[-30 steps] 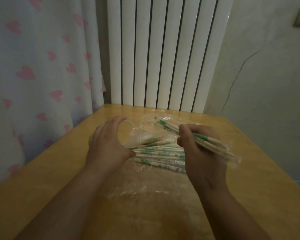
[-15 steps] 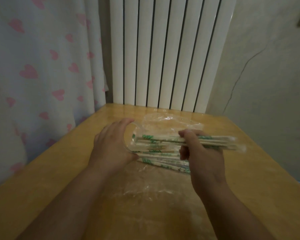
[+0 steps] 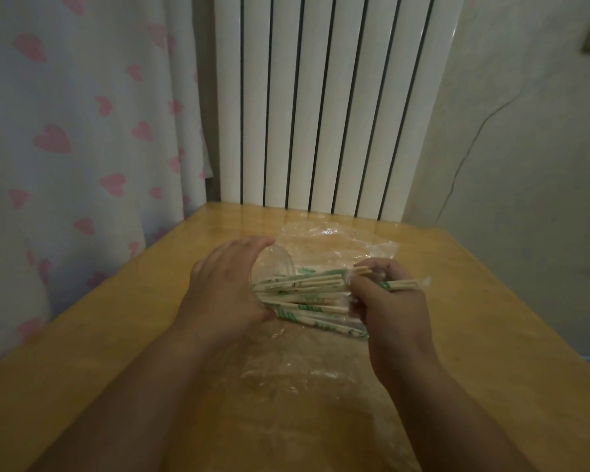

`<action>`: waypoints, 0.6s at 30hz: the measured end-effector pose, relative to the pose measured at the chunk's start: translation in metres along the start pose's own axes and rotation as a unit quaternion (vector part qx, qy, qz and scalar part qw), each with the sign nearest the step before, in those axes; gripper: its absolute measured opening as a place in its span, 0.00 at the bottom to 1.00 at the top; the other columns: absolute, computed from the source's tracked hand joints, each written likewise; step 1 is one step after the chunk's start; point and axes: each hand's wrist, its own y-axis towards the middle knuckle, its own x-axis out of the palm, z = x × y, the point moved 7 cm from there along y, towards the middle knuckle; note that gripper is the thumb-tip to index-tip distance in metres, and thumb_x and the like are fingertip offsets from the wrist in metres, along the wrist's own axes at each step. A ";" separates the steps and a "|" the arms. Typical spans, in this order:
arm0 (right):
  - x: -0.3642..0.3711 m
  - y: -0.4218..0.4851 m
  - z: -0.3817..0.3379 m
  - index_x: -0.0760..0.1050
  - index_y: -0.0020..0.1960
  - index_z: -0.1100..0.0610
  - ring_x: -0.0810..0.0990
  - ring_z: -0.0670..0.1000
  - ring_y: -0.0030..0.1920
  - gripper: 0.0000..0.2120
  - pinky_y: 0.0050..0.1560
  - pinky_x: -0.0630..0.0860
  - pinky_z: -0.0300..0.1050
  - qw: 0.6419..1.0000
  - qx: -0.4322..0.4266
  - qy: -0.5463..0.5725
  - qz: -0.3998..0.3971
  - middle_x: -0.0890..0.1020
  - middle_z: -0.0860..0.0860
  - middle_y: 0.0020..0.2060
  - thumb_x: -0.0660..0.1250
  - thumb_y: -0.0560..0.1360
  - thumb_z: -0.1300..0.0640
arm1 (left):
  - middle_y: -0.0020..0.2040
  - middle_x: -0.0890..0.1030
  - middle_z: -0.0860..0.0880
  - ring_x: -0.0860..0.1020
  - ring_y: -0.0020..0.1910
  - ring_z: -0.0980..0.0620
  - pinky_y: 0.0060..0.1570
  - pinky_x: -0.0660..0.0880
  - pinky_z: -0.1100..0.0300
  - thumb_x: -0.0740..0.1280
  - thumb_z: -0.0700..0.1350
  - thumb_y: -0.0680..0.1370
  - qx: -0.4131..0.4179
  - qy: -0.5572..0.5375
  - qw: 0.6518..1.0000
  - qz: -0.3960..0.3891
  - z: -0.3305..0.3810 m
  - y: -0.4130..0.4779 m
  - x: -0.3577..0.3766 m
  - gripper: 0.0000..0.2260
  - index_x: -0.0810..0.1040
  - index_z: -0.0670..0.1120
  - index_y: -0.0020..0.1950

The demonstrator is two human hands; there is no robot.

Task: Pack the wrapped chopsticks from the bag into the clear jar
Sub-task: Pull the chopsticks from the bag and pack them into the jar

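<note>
Head view: left hand (image 3: 223,294) curled round clear jar (image 3: 277,264), which lies on its side on table (image 3: 109,321), mouth facing right. Right hand (image 3: 387,311) grips wrapped chopsticks (image 3: 307,284), their tips inside the jar. More lie loose on plastic bag (image 3: 338,238).

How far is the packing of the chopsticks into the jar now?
Partly done: several wrapped chopsticks already reach into the clear jar, tipped on its side in the left hand. The right hand grips their outer ends. To do: more pairs lie loose on the bag.
</note>
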 end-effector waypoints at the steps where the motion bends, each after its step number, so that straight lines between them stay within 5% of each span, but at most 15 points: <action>1: 0.003 0.000 0.003 0.76 0.45 0.61 0.79 0.56 0.38 0.03 0.37 0.78 0.49 1.000 0.015 0.006 -0.015 0.80 0.55 0.37 0.66 0.75 0.68 | 0.70 0.66 0.59 0.62 0.71 0.54 0.67 0.57 0.53 0.79 0.57 0.60 -0.001 0.000 1.000 -0.001 0.000 0.000 0.000 0.44 0.61 0.62 0.72; 5: 0.005 0.000 0.007 0.73 0.58 0.53 0.80 0.60 0.44 0.12 0.40 0.77 0.52 0.996 0.040 0.077 -0.011 0.80 0.59 0.48 0.67 0.75 0.56 | 0.71 0.66 0.59 0.61 0.71 0.54 0.68 0.57 0.53 0.78 0.58 0.61 -0.006 -0.001 1.000 -0.003 0.000 0.000 -0.001 0.43 0.61 0.62 0.72; 8: -0.009 -0.002 -0.007 0.69 0.60 0.45 0.79 0.53 0.47 0.11 0.42 0.78 0.52 0.996 -0.034 -0.028 0.081 0.78 0.51 0.51 0.64 0.79 0.53 | 0.71 0.66 0.59 0.61 0.71 0.54 0.68 0.57 0.52 0.78 0.59 0.61 -0.013 0.001 1.000 -0.003 -0.002 0.000 -0.001 0.43 0.60 0.62 0.72; 11: -0.012 -0.009 -0.023 0.72 0.58 0.44 0.80 0.42 0.46 0.10 0.41 0.78 0.38 0.975 -0.139 -0.122 0.120 0.79 0.43 0.48 0.67 0.78 0.52 | 0.71 0.66 0.59 0.61 0.71 0.54 0.68 0.57 0.52 0.78 0.58 0.61 -0.017 0.009 1.000 -0.006 -0.003 0.000 0.001 0.44 0.60 0.63 0.72; 13: -0.003 -0.012 -0.025 0.76 0.56 0.45 0.80 0.38 0.45 0.08 0.39 0.76 0.31 0.970 -0.161 -0.160 0.092 0.81 0.41 0.45 0.65 0.78 0.47 | 0.71 0.65 0.59 0.61 0.71 0.54 0.68 0.57 0.52 0.77 0.59 0.61 -0.014 0.011 1.000 -0.007 -0.002 0.000 0.002 0.43 0.60 0.63 0.72; 18: 0.024 -0.014 -0.002 0.77 0.45 0.39 0.80 0.41 0.43 0.21 0.45 0.78 0.44 0.966 -0.090 -0.237 -0.049 0.81 0.41 0.40 0.48 0.74 0.31 | 0.71 0.65 0.60 0.60 0.70 0.55 0.67 0.56 0.53 0.75 0.62 0.63 0.008 0.014 1.000 -0.010 0.004 -0.002 0.002 0.41 0.60 0.62 0.72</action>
